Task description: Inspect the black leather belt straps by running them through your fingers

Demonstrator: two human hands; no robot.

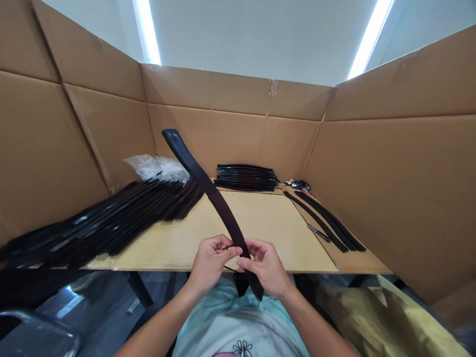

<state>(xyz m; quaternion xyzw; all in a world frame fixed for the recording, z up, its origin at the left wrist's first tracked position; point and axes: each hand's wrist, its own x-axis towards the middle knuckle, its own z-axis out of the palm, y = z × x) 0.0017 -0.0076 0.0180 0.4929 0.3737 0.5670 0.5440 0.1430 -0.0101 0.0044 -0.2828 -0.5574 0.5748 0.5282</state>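
A long, curved black strip with a dark brown middle section slants up to the left in front of me. Its far end is smooth, with a small hole. Near its lower part, the fingers of my left hand are closed at its left edge, where a thin dark sliver shows by the fingertips. My right hand grips the strip from the other side, thumb across its front. The strip's lower end hangs past the table edge over my lap. What lies beneath the fingertips is hidden.
Many similar strips are heaped at the left, by clear plastic bags. A neat stack lies at the back. At the right are loose black strips, a small metal tool and tangled cords. Cardboard walls surround the table.
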